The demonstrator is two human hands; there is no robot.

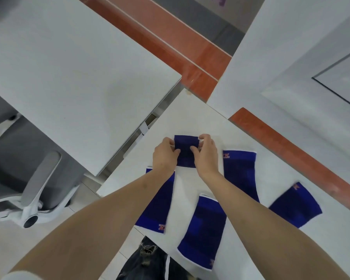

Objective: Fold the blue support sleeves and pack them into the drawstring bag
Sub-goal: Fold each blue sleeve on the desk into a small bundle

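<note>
Chair (38,190): a grey office chair stands off the counter's left edge, on the floor below a second white table (69,67).
Counter (190,118): the white top carrying all your sleeves; its far corner points away from you.
Left sleeve (158,207): lies flat near the counter's left edge, partly under your left forearm, logo at its near end.
Left hand (164,156): your grip pinches the left side of the folded sleeve, thumb on top, fingers curled at its edge.
Folded sleeve (186,152): a short dark blue rectangle toward the counter's far corner, held between both hands and resting on the surface.
Right hand (205,152): your grip pinches the folded sleeve's right side, thumb pressed on the cloth.
Middle sleeve (202,231): flat near the counter's near edge, between your forearms.
Fourth sleeve (240,174): flat just right of your right wrist, white-trimmed end farthest from you.
Right sleeve (295,207): flat and angled, apart from the others, toward the right.
Drawstring bag: you cannot tell where it is.
</note>
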